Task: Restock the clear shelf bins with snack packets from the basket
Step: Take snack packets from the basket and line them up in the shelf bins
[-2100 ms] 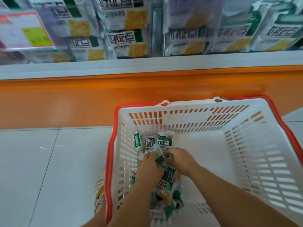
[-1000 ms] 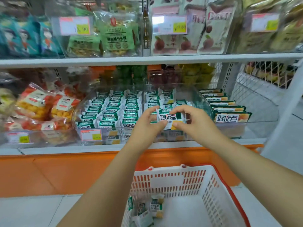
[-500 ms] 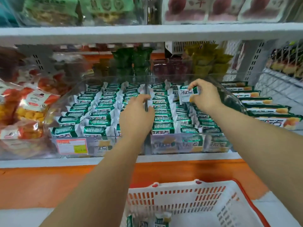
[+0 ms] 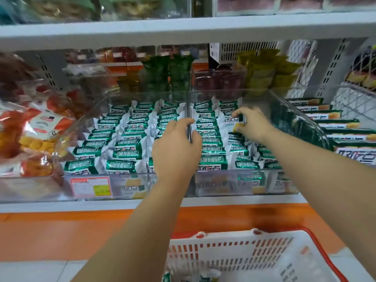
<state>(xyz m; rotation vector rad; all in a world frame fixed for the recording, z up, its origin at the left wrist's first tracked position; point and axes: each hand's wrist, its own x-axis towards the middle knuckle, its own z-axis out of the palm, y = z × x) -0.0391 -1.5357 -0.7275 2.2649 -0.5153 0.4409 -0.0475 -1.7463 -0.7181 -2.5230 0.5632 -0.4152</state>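
Head view, left clear bin (image 4: 130, 187) full of stocked packets (image 4: 124, 143), left hand (image 4: 176, 148) curled round the divider wall (image 4: 188, 109) between bins, right hand (image 4: 253, 125) pinching a green-and-white snack packet (image 4: 232, 120) over the right clear bin (image 4: 234, 185), white basket (image 4: 234, 254) below.

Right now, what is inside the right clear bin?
Rows of green-and-white snack packets fill the right bin; the right hand holds one packet above the back rows, and the left hand grips the divider. The bin floor beneath them is covered.
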